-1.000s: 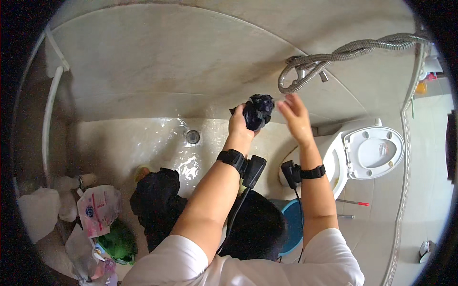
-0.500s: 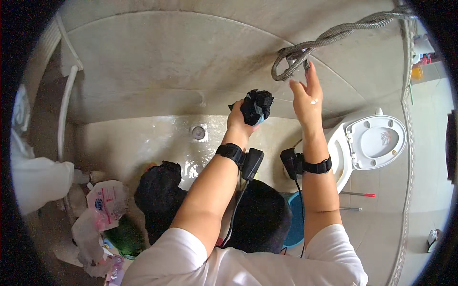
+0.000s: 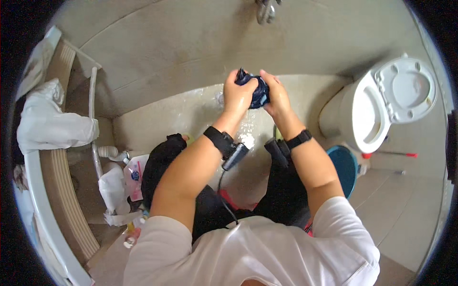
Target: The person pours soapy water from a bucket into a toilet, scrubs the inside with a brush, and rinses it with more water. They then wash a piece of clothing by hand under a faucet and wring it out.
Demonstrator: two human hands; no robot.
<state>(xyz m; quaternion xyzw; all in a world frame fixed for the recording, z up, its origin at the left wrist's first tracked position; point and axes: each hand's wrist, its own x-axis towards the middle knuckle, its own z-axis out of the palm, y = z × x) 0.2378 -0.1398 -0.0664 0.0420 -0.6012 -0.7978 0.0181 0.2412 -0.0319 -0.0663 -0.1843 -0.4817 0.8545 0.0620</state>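
A wadded dark navy cloth (image 3: 260,94) with a bit of light blue is squeezed between my two hands, above the wet floor. My left hand (image 3: 236,97) wraps its left side with bent fingers, thumb over the top. From the other side my right hand (image 3: 278,97) presses on it, fingers partly hidden behind the bundle. A black strap with a small box sits on each forearm. Below the hands, the pale floor (image 3: 205,102) shines with water.
A metal tap (image 3: 265,12) juts from the wall at the top. To the right are a white toilet (image 3: 350,114) with its lid raised and a blue basin (image 3: 344,167). White plastic bags (image 3: 57,119) and a pink-and-white packet (image 3: 136,176) are at the left.
My right hand has come down from the tap and metal hoses onto the cloth, joining my left. The whole view has shifted, and the hoses are now out of sight.
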